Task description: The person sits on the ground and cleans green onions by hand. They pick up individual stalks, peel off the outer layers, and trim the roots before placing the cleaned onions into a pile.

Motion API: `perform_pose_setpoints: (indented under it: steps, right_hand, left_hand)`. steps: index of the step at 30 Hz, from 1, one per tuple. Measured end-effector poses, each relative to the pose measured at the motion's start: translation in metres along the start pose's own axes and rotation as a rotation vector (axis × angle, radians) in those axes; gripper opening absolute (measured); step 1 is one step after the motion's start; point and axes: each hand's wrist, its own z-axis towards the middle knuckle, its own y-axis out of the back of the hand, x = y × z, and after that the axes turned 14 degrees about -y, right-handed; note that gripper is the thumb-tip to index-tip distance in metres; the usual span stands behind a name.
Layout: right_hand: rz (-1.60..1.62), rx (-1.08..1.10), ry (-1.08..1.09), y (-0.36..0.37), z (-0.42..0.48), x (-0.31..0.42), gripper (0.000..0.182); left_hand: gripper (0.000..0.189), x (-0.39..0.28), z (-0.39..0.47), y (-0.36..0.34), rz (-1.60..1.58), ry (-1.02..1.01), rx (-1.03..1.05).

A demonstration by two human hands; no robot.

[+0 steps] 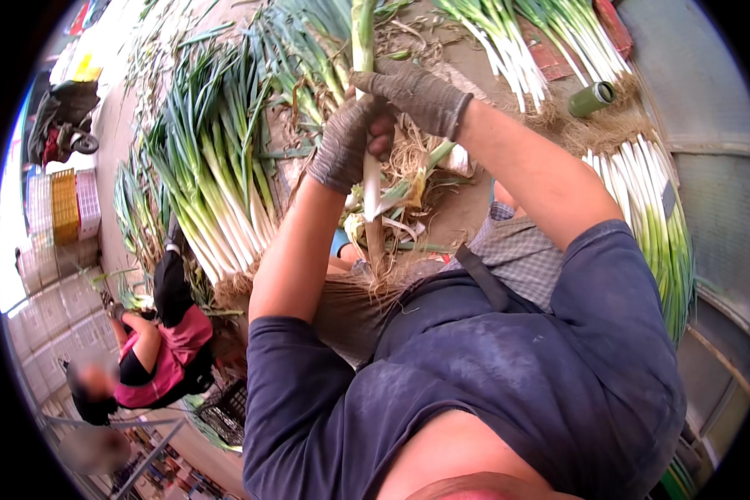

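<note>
A long green onion [372, 194] stands roughly along my line of sight, its white shank and brown roots toward my lap and its green part away from me. My left hand [350, 140], in a dirty knit glove, is wrapped around the shank, with bare fingertips showing. Just beyond it, my right hand [415, 94] in a matching glove closes on the stalk where it turns green; some of its fingers are hidden. Peeled leaves and roots [412, 181] lie on the ground beneath my hands.
To the left lies a large bundle of green onions [225, 187]. More bundles lie far right [506, 56] and near right [644, 206], with a green cylindrical container [590, 100] between them. A co-worker in pink [162, 356] sits at left, near stacked crates [65, 206]. A wall panel [719, 219] borders the right.
</note>
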Motion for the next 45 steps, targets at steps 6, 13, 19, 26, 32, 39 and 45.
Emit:
perform_pose_setpoints:
  steps: [6, 13, 19, 26, 32, 39, 45]
  right_hand:
    - [0.348, -0.157, 0.089, 0.033, 0.006, 0.010, 0.020]
    - [0.430, -0.249, 0.147, 0.060, -0.016, 0.033, 0.023]
    - [0.272, -0.430, 0.042, 0.018, -0.022, 0.018, 0.016]
    - [0.338, -0.440, 0.217, 0.061, 0.013, 0.024, 0.016]
    - [0.164, -0.570, 0.200, 0.080, 0.005, 0.038, 0.017]
    - [0.359, -0.580, 0.214, 0.113, 0.045, 0.022, 0.018]
    - [-0.114, -0.858, 0.003, 0.139, 0.044, 0.024, 0.023]
  left_hand:
    - [0.032, 0.020, -0.022, -0.028, -0.105, 0.248, 0.131]
    - [0.029, 0.025, -0.043, -0.060, 0.313, 0.150, 0.042]
    - [0.028, 0.030, -0.037, -0.053, 0.625, -0.032, 0.010]
    - [0.040, 0.062, -0.048, -0.023, 0.775, -0.253, 0.057]
    - [0.035, 0.056, -0.066, -0.021, 1.109, -0.303, 0.062]
    - [0.033, 0.048, -0.081, -0.029, 1.161, -0.219, 0.074]
    - [0.030, 0.058, -0.098, -0.026, 1.307, -0.287, 0.148]
